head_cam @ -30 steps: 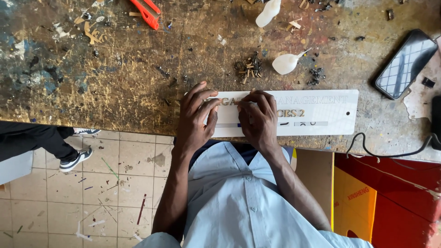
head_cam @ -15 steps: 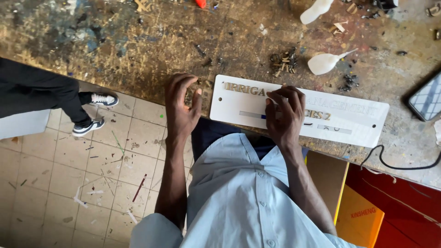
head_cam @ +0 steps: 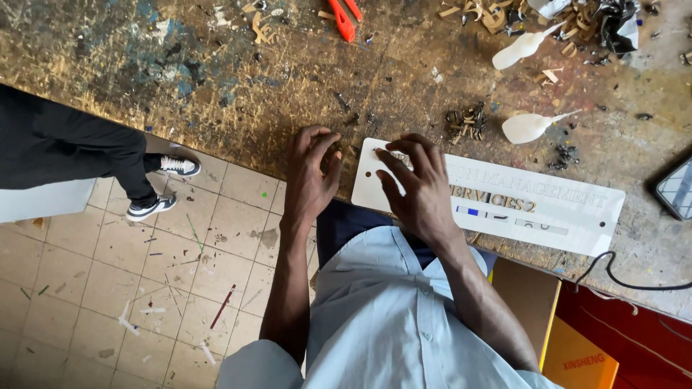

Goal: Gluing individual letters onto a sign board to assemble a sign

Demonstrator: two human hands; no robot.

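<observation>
A long white sign plate (head_cam: 548, 209) with raised gold letters lies on the worn wooden bench (head_cam: 216, 86) near its front edge. My right hand (head_cam: 419, 186) rests flat on the plate's left end, fingers spread over the first letters. My left hand (head_cam: 311, 171) sits on the bench just left of the plate, its fingers curled with the tips on the wood. Whether a small piece is pinched in them is hidden. My pale blue shirt fills the bottom of the view.
Two white squeeze bottles (head_cam: 520, 47) (head_cam: 533, 127), a heap of small dark pieces (head_cam: 467, 122) and red-handled pliers (head_cam: 346, 17) lie behind the plate. A phone (head_cam: 677, 190) and black cable (head_cam: 627, 282) are at right. Another person's leg and sneakers (head_cam: 153, 209) stand on the littered tiles.
My left hand has come off the plate onto the bench beside it. My right hand has slid from the plate's middle to its left end. The view has shifted.
</observation>
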